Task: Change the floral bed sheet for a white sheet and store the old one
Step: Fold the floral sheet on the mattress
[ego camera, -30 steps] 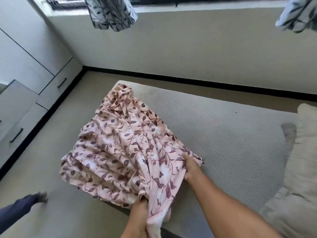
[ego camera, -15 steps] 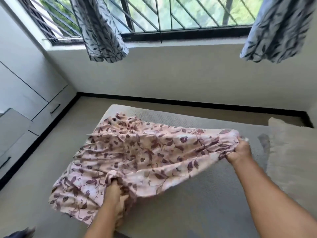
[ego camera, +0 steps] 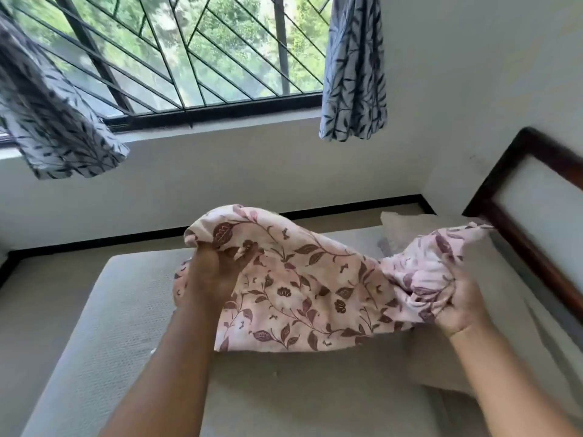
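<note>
The pink floral sheet, folded into a thick bundle, hangs in the air above the bare grey mattress. My left hand grips its left end, fingers curled into the cloth. At the right end my right hand holds a bunched edge, and a loose corner sticks out toward the headboard. No white sheet is in view.
A beige pillow lies at the head of the mattress beside the dark wooden headboard. Behind stands the white wall under a barred window, with leaf-print curtains hanging on both sides. Floor runs along the mattress's left.
Both hands have lifted the floral sheet off the mattress and brought it up and to the right, gathered shorter between them. The view has tilted upward, away from the cupboards on the left.
</note>
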Available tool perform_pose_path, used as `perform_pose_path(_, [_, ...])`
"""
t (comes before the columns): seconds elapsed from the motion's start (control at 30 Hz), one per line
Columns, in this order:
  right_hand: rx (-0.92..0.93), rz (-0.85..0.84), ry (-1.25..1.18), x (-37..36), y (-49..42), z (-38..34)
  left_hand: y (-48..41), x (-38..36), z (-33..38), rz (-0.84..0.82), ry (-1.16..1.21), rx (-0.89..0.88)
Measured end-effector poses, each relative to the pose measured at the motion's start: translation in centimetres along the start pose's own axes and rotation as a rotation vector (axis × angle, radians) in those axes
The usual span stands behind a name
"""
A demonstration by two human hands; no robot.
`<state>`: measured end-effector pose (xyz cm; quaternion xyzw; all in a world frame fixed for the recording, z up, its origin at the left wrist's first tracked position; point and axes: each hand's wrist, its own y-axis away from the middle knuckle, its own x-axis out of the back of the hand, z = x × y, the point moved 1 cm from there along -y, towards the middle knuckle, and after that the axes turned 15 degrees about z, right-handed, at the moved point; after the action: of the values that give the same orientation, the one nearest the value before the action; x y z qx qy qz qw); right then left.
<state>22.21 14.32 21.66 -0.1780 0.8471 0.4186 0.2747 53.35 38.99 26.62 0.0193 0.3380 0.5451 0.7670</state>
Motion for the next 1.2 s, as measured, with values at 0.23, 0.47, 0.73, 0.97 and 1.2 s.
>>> perform_pose_path(0.23, [-0.082,0.366,0.529,1.1,2.1,12.8,-1.2,19.8,0.8,0.506,-0.598,-0.036])
perform_pose_path(0.47, [-0.03,0.543,1.216,3.6,1.7,20.2,-1.8,36.2,4.9,0.879,-0.878,0.084])
perform_pose_path(0.73, [0.106,0.643,0.459,1.3,1.3,22.3,-3.1,39.9,2.7,0.616,-0.676,0.275])
perform_pose_path(0.97, [-0.033,0.57,0.717,2.8,4.0,23.5,-3.7,37.2,0.4,0.399,-0.796,0.15])
perform_pose_path(1.2, [-0.236,0.588,1.952,10.0,5.5,24.2,-2.0,42.5,-1.8,0.378,-0.978,0.24])
